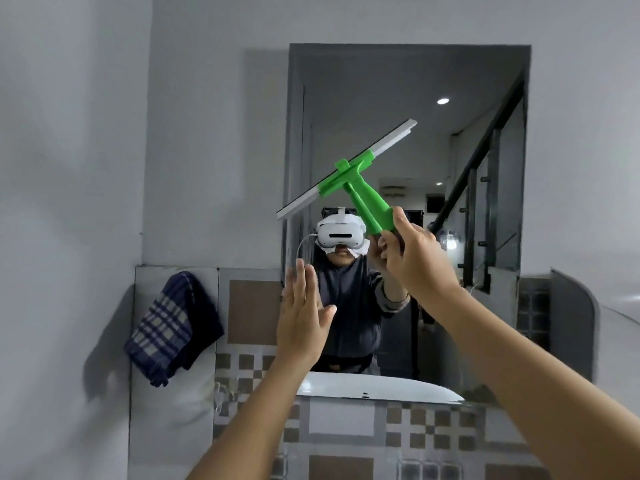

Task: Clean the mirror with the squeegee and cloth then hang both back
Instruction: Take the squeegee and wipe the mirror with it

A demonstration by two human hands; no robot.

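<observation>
Right hand (414, 258) raised before the mirror (408, 98), fingers (384, 252) clamped round the lower end of the green squeegee (349, 168) handle. Blade tilted, its high end to the right, across the mirror's left half; contact with glass cannot be told. Left hand (303, 320) empty, fingers straight and together, thumb apart, palm toward the mirror's lower left corner. Checked blue cloth (169, 327) hangs on the wall, left of the mirror, well apart from both hands.
</observation>
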